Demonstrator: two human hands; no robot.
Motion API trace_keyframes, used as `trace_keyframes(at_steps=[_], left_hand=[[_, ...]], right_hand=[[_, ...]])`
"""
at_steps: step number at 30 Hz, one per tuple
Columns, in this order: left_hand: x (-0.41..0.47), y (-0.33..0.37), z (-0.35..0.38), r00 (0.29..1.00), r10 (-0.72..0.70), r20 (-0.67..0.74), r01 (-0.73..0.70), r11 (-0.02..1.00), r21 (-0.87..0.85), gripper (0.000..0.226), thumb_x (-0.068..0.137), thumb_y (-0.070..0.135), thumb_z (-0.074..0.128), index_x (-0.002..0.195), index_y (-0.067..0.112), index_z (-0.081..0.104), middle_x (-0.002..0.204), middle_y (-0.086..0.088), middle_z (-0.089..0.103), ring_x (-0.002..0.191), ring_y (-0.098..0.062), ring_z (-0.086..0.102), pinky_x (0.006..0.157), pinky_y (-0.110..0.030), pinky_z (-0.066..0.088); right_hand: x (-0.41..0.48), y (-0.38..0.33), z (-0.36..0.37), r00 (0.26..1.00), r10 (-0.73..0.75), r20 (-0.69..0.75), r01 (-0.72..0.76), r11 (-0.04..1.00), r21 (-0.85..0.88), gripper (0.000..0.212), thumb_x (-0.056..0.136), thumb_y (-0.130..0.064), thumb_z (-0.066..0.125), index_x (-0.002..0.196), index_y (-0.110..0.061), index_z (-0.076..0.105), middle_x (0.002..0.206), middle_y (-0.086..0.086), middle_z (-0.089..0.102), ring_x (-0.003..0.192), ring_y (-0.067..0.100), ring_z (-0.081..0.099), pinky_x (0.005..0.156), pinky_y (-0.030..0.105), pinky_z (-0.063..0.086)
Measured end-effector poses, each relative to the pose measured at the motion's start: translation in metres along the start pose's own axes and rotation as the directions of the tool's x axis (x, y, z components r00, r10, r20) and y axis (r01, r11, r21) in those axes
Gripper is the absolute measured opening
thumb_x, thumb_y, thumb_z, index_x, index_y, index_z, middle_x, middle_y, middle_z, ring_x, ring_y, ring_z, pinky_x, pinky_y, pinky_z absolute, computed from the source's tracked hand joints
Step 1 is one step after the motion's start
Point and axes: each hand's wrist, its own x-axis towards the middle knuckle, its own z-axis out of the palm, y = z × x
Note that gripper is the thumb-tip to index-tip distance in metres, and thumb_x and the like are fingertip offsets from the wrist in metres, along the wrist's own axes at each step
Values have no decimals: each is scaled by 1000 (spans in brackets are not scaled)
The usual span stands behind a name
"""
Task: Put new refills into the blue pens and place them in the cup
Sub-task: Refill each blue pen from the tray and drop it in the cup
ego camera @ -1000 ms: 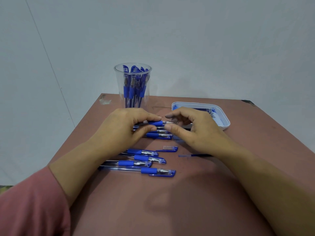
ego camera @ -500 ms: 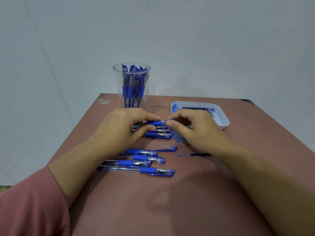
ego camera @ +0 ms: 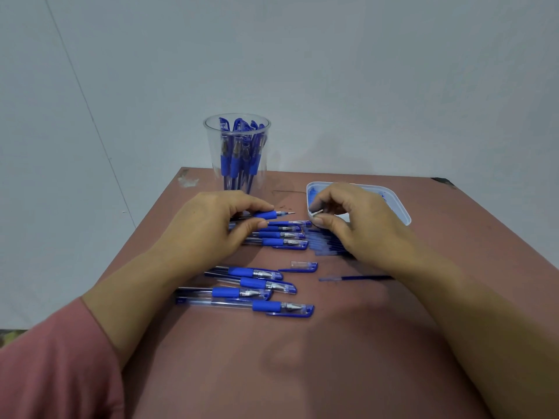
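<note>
My left hand (ego camera: 211,228) grips a blue-gripped pen (ego camera: 269,214) just above the table; a thin refill point sticks out of its right end. A short gap to the right, my right hand (ego camera: 354,225) pinches a small silver pen tip (ego camera: 318,212) between thumb and fingers. A clear cup (ego camera: 237,176) with several blue pens stands at the back. Capped pens lie below my left hand in one row (ego camera: 284,235) and nearer me in another (ego camera: 260,285). Loose blue refills (ego camera: 326,244) lie partly under my right hand.
A white tray (ego camera: 400,208) stained blue sits at the back right, behind my right hand. A loose pen cap (ego camera: 304,266) and a single refill (ego camera: 357,278) lie mid-table. The brown table's left edge runs close to the pens.
My right hand has pulled away to the right from the pen with the silver tip piece. The pen's refill point now shows bare. The left hand stayed put.
</note>
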Motion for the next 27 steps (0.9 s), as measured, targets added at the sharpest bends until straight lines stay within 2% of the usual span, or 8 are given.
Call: trace_keyframes(at_steps=[4,6,11,16,19,23,25,27], left_hand=[[1,-3,-2,1000,-23,8,23,999,46,26,88,32,65,113,36,68,97,22,66,85,2,57,76,-15,46],[1,-3,-2,1000,-24,10,23,999,44,25,88,31,65,113,35,69,99,20,68,86,1,58,77,-18,48],[1,-3,-1,1000,-20,22,19,999,33,25,88,30,65,113,32,69,102,17,69,87,-1,59,79,-21,48],[1,-1,-1,999,-20,34,19,999,28,26,89,29,65,114,32,69,101,19,68,86,1,58,79,-19,47],[1,0,-2,999,-17,40,16,1000,21,26,88,30,66,114,33,69,96,23,66,85,3,57,79,-19,48],[0,5,-2,999,15,52,-15,1000,-8,27,88,33,65,114,35,68,90,28,60,85,6,58,79,-17,48],[0,7,0,998,50,47,-49,999,-18,27,88,33,65,114,33,69,92,25,63,87,2,60,79,-23,52],[-1,8,2,995,91,26,-90,995,-29,26,87,33,66,113,31,69,93,21,66,87,-1,61,78,-28,53]], right_hand=[[0,3,5,965,-27,260,69,986,-153,14,90,-15,64,94,-29,66,92,-17,60,90,0,52,82,19,43],[2,3,11,944,-67,323,138,969,-203,14,89,-17,65,93,-30,67,91,-18,59,90,-1,48,85,23,43],[3,0,15,923,-140,358,246,931,-270,13,90,-21,65,95,-31,70,90,-16,60,91,5,43,85,32,43],[3,0,15,925,-122,359,220,944,-244,19,90,-23,64,105,-33,69,94,-17,60,94,6,43,87,32,43],[3,2,5,948,-129,291,196,957,-214,20,89,-26,65,107,-33,68,90,-24,56,91,0,43,87,26,40],[-1,8,-8,971,-237,24,237,953,-190,21,82,-33,72,102,-28,69,89,-16,63,87,3,51,81,16,39],[-2,7,-5,963,-261,-62,249,956,-157,26,80,-31,75,105,-32,67,89,-18,63,86,2,53,80,13,40],[-2,4,1,963,-256,-82,249,965,-87,31,80,-25,77,107,-34,65,89,-27,60,88,-4,56,81,9,41]])
